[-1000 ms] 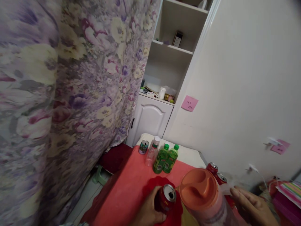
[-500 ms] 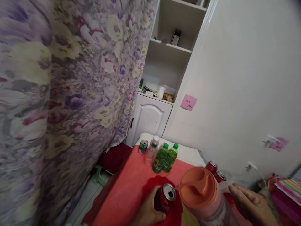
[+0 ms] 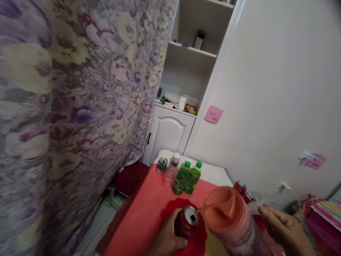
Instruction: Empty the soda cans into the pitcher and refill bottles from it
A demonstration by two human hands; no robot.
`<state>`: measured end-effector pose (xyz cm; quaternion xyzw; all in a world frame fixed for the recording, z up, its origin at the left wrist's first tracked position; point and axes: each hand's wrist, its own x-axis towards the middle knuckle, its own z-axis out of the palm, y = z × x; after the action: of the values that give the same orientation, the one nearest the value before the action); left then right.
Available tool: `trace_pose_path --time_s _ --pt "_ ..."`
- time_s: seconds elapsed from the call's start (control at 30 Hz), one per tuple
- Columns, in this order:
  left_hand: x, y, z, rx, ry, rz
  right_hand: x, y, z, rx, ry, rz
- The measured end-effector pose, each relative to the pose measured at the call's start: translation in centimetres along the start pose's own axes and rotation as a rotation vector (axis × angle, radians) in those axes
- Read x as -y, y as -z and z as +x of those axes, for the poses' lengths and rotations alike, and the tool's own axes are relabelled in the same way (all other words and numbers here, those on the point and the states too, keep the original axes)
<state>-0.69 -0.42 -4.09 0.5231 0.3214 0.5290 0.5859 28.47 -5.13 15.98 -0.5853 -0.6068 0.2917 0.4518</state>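
Pitcher [image 3: 230,225] with an orange lid leans at 5 o'clock, its rim just beside the mouth of an opened red can [image 3: 184,229]; its wall is see-through, though whether the pattern below the lid is printing or contents I cannot tell. At 4 o'clock the right hand [image 3: 286,227] has its fingers curled tight on the pitcher's pale handle. Between 5 and 6 o'clock the left hand [image 3: 167,236] wraps the can, thumb and fingers closed round it; gold lettering on its side is too small to read. A red mat [image 3: 169,208] lies around the can, over the coral cloth of the bench [image 3: 144,213].

Two more red cans [image 3: 239,188] stand at 4 o'clock, behind the pitcher. Farther off, near 6 o'clock, are two green-capped bottles [image 3: 182,181], each label carrying a pale square, one clear bottle [image 3: 171,175] with a white cap, and one small can [image 3: 161,167] with a multicoloured, unreadable label.

Two pink notes [image 3: 213,114] hang at about 3 o'clock; the nearer to centre bears two handwritten lines, the upper perhaps "293".
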Motion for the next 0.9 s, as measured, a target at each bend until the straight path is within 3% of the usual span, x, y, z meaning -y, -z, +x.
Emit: trace_pose_path --time_s 0.27,0.43,0.9 --pt "-0.7 -0.5 0.2 -0.048 0.027 -0.009 0.2 -0.9 -0.1 -0.123 -0.034 0.128" --pt "0.3 0.1 0.2 -0.022 0.000 -0.065 0.9 -1.1 -0.3 -0.096 -0.089 0.195" --pt "0.4 0.1 0.1 -0.024 0.023 -0.048 0.5 -0.6 0.0 -0.090 -0.048 0.175"
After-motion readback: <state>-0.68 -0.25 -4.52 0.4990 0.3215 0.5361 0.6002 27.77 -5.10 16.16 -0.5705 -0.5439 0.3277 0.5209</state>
